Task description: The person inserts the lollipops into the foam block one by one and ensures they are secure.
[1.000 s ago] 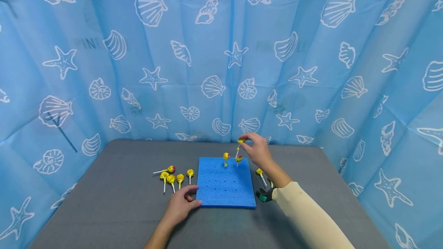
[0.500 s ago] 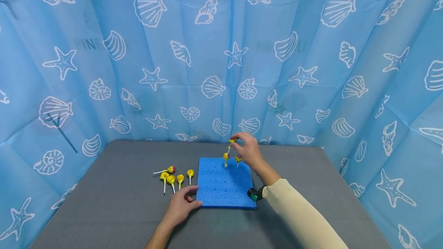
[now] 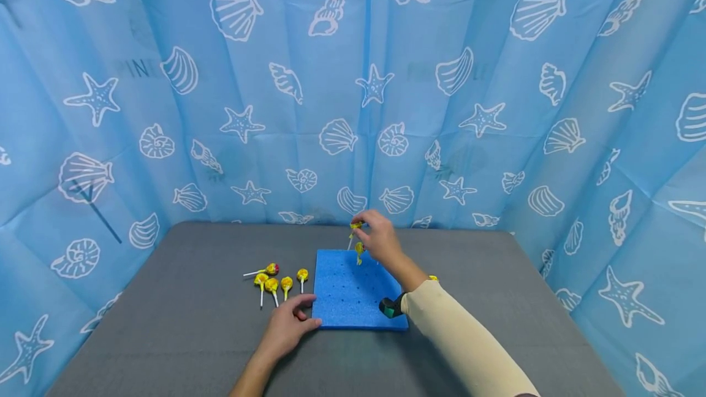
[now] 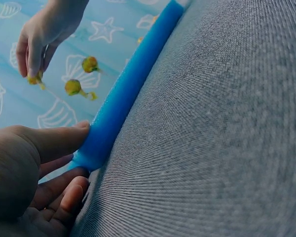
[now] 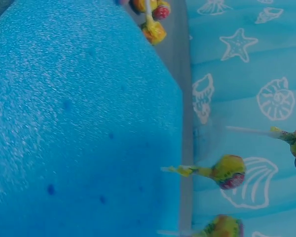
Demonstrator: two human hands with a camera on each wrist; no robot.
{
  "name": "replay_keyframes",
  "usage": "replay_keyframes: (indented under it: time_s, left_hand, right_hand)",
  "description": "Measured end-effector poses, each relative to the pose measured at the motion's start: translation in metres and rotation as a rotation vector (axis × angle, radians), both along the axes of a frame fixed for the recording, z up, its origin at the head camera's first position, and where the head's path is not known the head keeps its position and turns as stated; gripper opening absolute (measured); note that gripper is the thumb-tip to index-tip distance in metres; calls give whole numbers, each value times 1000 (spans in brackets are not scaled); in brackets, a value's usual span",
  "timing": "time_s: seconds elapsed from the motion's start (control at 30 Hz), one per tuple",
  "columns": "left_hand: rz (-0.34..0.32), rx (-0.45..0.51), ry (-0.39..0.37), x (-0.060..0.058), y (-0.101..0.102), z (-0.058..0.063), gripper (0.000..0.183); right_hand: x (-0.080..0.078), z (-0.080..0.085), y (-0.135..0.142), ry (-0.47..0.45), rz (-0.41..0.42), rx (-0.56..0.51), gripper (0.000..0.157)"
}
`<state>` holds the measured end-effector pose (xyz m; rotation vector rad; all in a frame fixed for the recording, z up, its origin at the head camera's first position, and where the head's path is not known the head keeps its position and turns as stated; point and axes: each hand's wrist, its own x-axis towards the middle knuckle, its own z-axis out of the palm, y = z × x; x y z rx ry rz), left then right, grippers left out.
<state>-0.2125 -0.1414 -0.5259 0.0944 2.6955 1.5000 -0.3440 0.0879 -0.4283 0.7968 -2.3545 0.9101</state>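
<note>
My right hand (image 3: pixel 380 241) pinches a yellow-wrapped lollipop (image 3: pixel 355 225) by its head, above the far edge of a blue foam board (image 3: pixel 353 314) dotted with small holes. The white stick of this lollipop points down. Just below the hand, one lollipop (image 3: pixel 360 249) stands upright in the board. A second standing lollipop (image 5: pixel 222 228) shows in the right wrist view; the right hand mostly hides it in the head view. My left hand (image 3: pixel 287 331) rests at the board's near left corner, thumb (image 4: pixel 69 138) and fingertips touching its edge.
Several lollipops (image 3: pixel 272 285) lie on the grey tabletop (image 3: pixel 209 323) left of the board. Another lollipop (image 3: pixel 432 277) peeks out past the right sleeve (image 3: pixel 458 336). A blue curtain (image 3: pixel 309 78) with white shells hangs behind the table.
My right hand has moved left with its lollipop, from above the right standing lollipop to past the left one. The left hand and the board have stayed in place.
</note>
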Motion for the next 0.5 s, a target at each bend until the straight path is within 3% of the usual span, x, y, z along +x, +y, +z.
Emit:
replay_keyframes:
  time_s: [0.5]
  left_hand:
    - [2,6,15,1,0,1,49]
  right_hand:
    - [-1,-23,-15,2,-17,38,15]
